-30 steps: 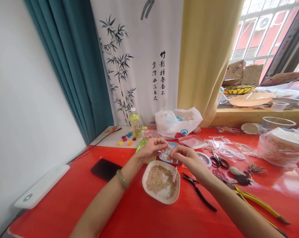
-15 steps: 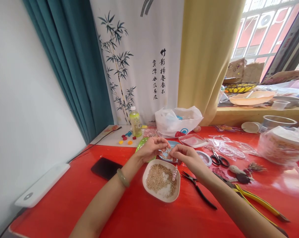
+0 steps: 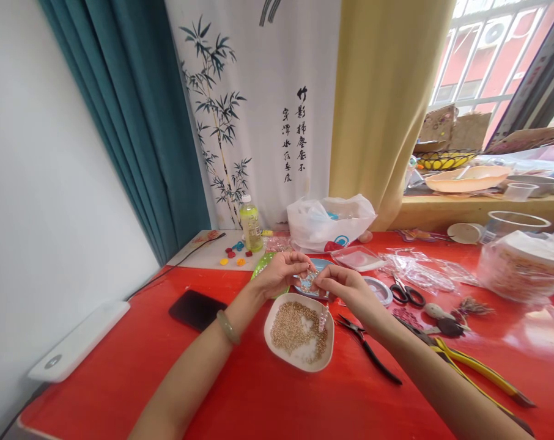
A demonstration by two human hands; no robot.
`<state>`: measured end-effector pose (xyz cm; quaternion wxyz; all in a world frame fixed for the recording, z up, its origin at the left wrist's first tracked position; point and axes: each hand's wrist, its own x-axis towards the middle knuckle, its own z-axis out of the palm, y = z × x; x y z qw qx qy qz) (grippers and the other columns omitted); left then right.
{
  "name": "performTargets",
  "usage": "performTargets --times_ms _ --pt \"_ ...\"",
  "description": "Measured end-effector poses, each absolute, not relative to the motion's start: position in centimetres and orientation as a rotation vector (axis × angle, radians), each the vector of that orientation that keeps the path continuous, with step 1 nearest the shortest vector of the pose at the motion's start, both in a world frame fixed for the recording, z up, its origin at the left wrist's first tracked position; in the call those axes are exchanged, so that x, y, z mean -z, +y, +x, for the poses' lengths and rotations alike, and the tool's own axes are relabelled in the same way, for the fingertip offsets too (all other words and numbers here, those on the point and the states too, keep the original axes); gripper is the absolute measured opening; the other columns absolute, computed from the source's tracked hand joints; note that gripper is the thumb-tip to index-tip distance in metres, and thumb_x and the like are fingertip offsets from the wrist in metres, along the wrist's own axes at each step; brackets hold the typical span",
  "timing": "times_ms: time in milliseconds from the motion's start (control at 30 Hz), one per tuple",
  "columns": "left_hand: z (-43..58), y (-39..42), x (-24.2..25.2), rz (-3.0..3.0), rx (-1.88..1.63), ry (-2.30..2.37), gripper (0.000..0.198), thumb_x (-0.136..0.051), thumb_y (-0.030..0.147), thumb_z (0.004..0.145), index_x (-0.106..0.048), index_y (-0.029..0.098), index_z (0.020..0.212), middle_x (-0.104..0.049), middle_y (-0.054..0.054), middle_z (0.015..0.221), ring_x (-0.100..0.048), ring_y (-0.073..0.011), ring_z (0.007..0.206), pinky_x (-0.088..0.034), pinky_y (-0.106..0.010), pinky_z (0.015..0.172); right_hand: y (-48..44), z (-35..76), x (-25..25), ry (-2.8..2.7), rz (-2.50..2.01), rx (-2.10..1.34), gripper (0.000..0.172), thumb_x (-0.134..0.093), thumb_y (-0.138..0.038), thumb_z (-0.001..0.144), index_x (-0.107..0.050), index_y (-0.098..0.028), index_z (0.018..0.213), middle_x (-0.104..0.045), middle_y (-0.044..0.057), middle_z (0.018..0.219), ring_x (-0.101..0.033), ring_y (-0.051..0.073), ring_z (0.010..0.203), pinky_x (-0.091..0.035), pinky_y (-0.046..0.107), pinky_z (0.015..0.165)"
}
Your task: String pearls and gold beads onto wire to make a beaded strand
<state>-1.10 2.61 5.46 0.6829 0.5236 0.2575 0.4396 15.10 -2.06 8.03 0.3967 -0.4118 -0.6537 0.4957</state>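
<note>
My left hand [image 3: 284, 272], a pale green bangle [image 3: 228, 327] on its wrist, is closed in a pinch above the far rim of the bowl. Facing it from the right, my right hand [image 3: 347, 285] also pinches with thumb and forefinger. Whatever lies between the fingertips is too small to make out. Below them stands a white bowl [image 3: 277, 358] of small gold beads [image 3: 290, 327]. A short pink beaded strand [image 3: 323, 319] shows at its right side, below my right hand; its upper end is unclear. Behind the fingers, a blue dish [image 3: 320, 264] contains small shiny pieces.
Right of the bowl lie black-handled pliers [image 3: 371, 354], scissors [image 3: 408, 294] and yellow-handled pliers [image 3: 481, 370]. A phone [image 3: 197, 310] rests on the left. Farther back are a green dish [image 3: 261, 264], a bottle [image 3: 251, 225] and a white plastic bag [image 3: 329, 225].
Both hands keep almost the same pinched pose above the bowl. The whole view shifts very slightly; nothing is visibly picked up or let go.
</note>
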Motion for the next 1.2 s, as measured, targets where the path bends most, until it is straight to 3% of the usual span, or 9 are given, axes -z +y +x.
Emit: performTargets --times_ms 1200 --pt "-1.19 2.68 -5.08 1.13 -0.97 0.534 0.022 -0.071 0.022 0.061 -0.061 0.008 0.074 -0.058 -0.002 0.068 -0.051 -0.0038 0.049 -0.04 -0.014 0.041 -1.65 15.16 -7.34 -1.65 -0.981 -1.287 0.012 -0.051 -0.024 0.07 -0.053 -0.017 0.06 -0.058 -0.001 0.063 -0.047 0.009 0.054 -0.033 0.022 0.05"
